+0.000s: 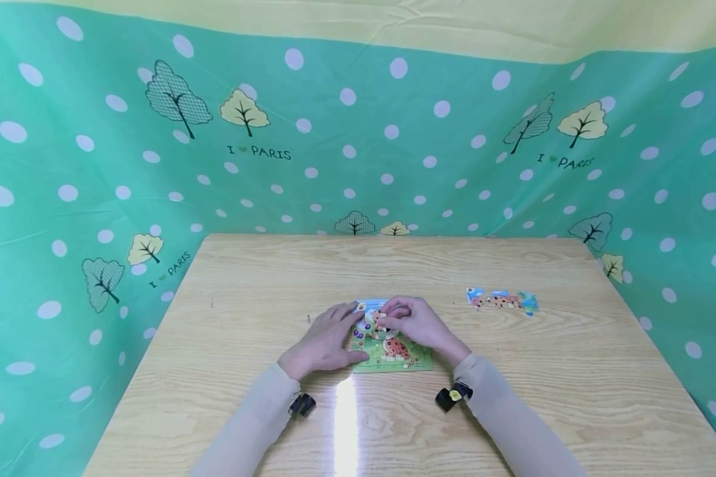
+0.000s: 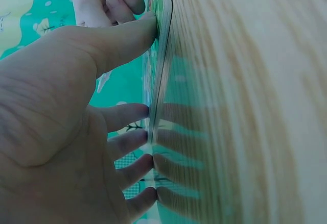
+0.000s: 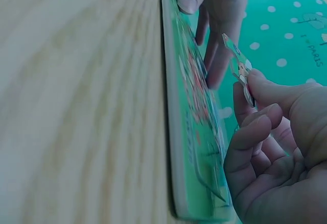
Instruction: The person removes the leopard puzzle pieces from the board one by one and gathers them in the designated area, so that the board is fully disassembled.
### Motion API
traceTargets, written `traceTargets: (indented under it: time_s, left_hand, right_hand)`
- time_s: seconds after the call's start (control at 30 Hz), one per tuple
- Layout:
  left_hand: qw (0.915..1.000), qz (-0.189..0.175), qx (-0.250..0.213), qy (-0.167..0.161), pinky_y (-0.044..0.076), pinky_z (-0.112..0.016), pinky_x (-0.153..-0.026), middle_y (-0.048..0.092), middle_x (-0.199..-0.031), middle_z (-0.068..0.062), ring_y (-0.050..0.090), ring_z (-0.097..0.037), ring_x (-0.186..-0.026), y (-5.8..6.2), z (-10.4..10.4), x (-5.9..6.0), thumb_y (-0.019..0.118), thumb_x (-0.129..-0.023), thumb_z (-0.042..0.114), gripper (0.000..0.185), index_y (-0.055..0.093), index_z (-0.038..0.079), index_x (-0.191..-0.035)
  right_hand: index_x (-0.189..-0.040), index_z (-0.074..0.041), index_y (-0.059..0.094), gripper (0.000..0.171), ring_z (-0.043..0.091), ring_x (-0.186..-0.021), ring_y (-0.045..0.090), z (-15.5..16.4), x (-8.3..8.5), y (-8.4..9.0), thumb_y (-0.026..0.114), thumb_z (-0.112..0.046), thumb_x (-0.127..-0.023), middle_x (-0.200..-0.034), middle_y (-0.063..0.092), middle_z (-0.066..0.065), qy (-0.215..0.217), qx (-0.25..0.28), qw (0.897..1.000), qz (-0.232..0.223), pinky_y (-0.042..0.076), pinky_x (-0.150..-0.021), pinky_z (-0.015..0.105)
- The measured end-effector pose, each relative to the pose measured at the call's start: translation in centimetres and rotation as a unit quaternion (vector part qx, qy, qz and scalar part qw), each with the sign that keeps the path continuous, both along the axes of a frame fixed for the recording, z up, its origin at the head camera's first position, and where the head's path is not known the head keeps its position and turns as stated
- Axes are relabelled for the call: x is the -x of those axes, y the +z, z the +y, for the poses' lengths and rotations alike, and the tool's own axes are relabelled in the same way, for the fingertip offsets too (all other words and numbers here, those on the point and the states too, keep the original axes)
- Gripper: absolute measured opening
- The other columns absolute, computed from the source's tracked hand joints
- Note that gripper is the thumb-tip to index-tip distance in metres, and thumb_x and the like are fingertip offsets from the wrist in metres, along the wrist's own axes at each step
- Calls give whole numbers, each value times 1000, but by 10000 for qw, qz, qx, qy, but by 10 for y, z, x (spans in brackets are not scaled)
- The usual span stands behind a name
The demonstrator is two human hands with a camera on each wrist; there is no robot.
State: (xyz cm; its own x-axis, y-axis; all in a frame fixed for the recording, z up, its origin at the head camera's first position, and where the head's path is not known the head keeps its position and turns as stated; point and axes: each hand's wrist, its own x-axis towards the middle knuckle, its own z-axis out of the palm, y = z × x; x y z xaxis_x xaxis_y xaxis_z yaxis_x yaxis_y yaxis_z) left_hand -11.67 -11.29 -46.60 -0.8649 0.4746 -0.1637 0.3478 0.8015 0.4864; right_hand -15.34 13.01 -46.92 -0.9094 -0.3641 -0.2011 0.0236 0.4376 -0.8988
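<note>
A jigsaw puzzle board (image 1: 422, 363) with a picture of a spotted animal on green lies on the wooden table. My right hand (image 1: 420, 321) is over its upper right part and pinches a puzzle piece (image 3: 241, 67) between thumb and index finger. In the right wrist view the piece is tilted and held off the board. My left hand (image 1: 328, 341) lies at the board's left side, fingers spread and fairly straight. Its thumb touches the board's lower part in the left wrist view, and the other fingertips (image 2: 140, 168) reach down by its edge. Both hands hide parts of the picture.
Several loose puzzle pieces (image 1: 501, 301) lie in a row on the table (image 1: 262, 278), right of the board. A tiny scrap (image 1: 308, 318) is left of the left hand. A green dotted cloth (image 1: 346, 172) hangs behind and at the sides.
</note>
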Motion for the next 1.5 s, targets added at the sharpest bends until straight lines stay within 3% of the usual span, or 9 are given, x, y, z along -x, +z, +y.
traceTargets:
  time_s: [0.1,0.27,0.43,0.67,0.87,1.1,1.37,1.5]
  left_hand:
    - [10000,14,-2,14,22,-64,-133,27,-177,-12,26,-42,-162,0,-1,0,78,-93,52,91,40,11,-165]
    - [10000,-8,25,46,22,-64,-133,26,-177,-11,26,-41,-162,1,-1,0,78,-93,53,92,39,12,-165]
    - [10000,-43,29,78,21,-63,-133,26,-177,-11,25,-41,-163,0,-1,1,78,-93,53,92,39,13,-165]
    - [10000,-43,-48,50,21,-63,-133,26,-177,-12,25,-41,-162,0,-1,0,78,-93,52,91,40,11,-165]
    - [10000,-34,-34,23,21,-64,-133,25,-177,-12,25,-41,-162,1,-1,0,78,-93,52,92,39,10,-165]
    - [10000,-36,-33,34,21,-64,-133,25,-177,-12,25,-41,-163,0,0,-1,78,-93,52,92,39,11,-165]
    - [10000,-40,-44,46,21,-63,-133,26,-177,-12,25,-40,-163,-1,0,-1,78,-92,51,91,40,11,-165]
    - [9999,-82,-59,52,20,-63,-133,25,-178,-11,24,-40,-163,0,0,-1,78,-93,51,91,39,12,-165]
  right_hand:
    - [-115,-13,74,26,14,-67,55,4,1,1,80,-30,-96,-88,77,3,-25,-58,9999,78,46,-58,23]
    - [-115,-13,74,25,18,-77,67,12,2,3,80,-28,-96,-91,79,3,-54,-90,9998,149,52,-73,27]
    - [-115,-14,75,25,19,-80,69,21,3,3,80,-29,-96,-92,79,2,-121,-126,9998,122,53,-73,27]
    - [-117,-14,74,28,19,-89,72,35,4,0,80,-32,-96,-96,80,3,-196,-184,9993,246,54,-84,32]
    - [-119,-12,74,31,19,-90,71,48,4,-1,79,-34,-97,-100,79,4,-259,-269,9989,283,54,-83,31]
    - [-121,-9,73,34,19,-83,67,66,4,-4,79,-32,-97,-102,78,7,-438,-297,9984,179,55,-68,25]
    - [-122,-11,73,33,19,-93,69,86,2,-5,78,-33,-98,-105,78,7,-584,-577,9960,364,52,-81,30]
    - [-121,-11,73,32,18,-93,67,96,1,-4,77,-34,-98,-105,77,7,-627,-701,9947,408,51,-81,29]
